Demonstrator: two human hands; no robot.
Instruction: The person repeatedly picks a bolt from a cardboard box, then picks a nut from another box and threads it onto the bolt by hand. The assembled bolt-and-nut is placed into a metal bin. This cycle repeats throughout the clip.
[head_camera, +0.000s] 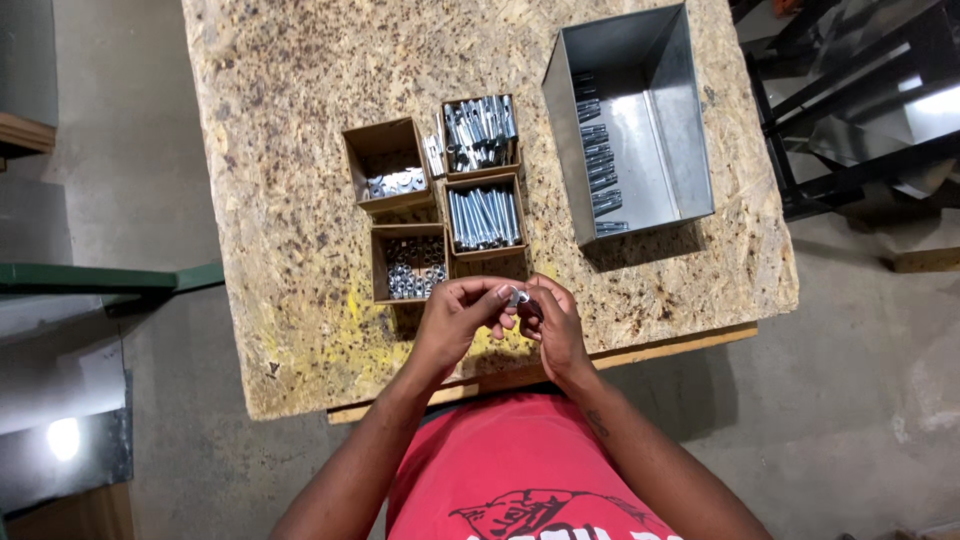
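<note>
Both hands meet just above the near edge of the surface (300, 200), a chipboard top. Left hand (455, 320) and right hand (555, 325) are curled fingertips-in, pinching one small silvery metal piece (516, 296) between them; it looks like a bolt w/ a nut or washer going on, but it's too small to tell which part each hand has.

Handling, as a guess: the piece is steel, so stiff and hard, not fragile, light for the hand but dense for its size. Smooth plated finish, so prob. slippery, and small enough to drop and roll. Best held at the fingertips, one hand on the shank or head, the other on the rim of the loose part.

Around it: four small cardboard boxes sit close together just beyond the hands. Front-left box (408, 265) holds small nuts or washers, back-left box (390, 165) has only a few small bits, front-right box (485, 215) holds long bolts laid side by side, back-right box (480, 132) holds more mixed long hardware. Further right, apart from the boxes, a grey metal bin (650, 110) w/ a row of finished-looking bolts along its left wall, the rest of its floor bare.

Nothing lies between hands and boxes. Front boxes are near the knuckles, so a forward reach could nudge them
</note>
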